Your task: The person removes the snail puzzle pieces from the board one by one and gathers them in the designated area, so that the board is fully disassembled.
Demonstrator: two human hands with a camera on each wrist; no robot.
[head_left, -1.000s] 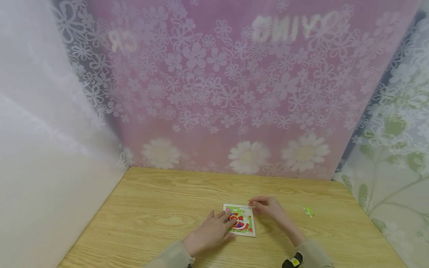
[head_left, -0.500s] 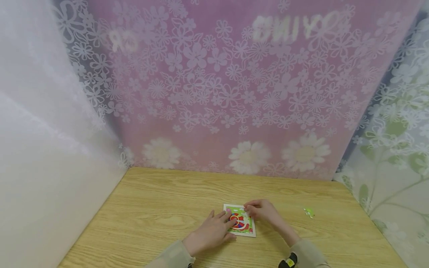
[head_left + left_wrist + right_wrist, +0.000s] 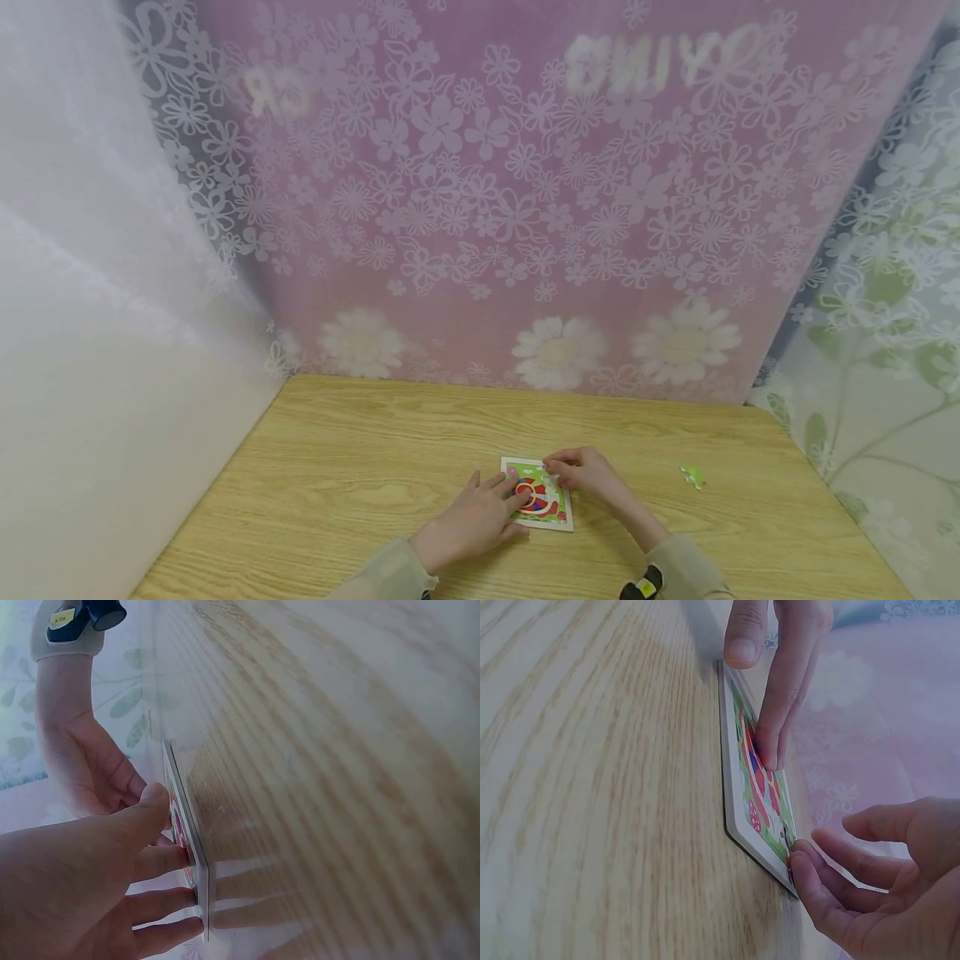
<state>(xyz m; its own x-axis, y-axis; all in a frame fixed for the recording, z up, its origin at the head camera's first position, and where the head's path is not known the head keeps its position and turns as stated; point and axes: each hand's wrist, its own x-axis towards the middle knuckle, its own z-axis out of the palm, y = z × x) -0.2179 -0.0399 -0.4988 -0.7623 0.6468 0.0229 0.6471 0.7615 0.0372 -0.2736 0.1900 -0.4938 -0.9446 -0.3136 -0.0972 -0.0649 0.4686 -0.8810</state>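
A small square jigsaw puzzle (image 3: 551,525) with a white frame and a red, blue and green picture lies flat on the table. My left hand (image 3: 474,518) rests on its left part, fingers spread and fairly straight, fingertips touching the picture. At the upper right corner is my right hand (image 3: 592,473), thumb and index finger pinched together. In the right wrist view, these fingertips (image 3: 801,856) meet at the puzzle's edge around a small puzzle piece, mostly hidden by them. Another puzzle piece (image 3: 693,477), green and white, lies loose to the right.
The wood-grain table (image 3: 360,467) is bounded by a pink flowered curtain (image 3: 480,208) behind, a white wall (image 3: 112,333) at left and a leaf-patterned curtain (image 3: 885,375) at right. A dark strap with a yellow label (image 3: 645,585) sits on the right wrist.
My right hand has moved slightly left, from beside the puzzle's right edge to over its upper right corner. The left hand and the loose piece stay in place.
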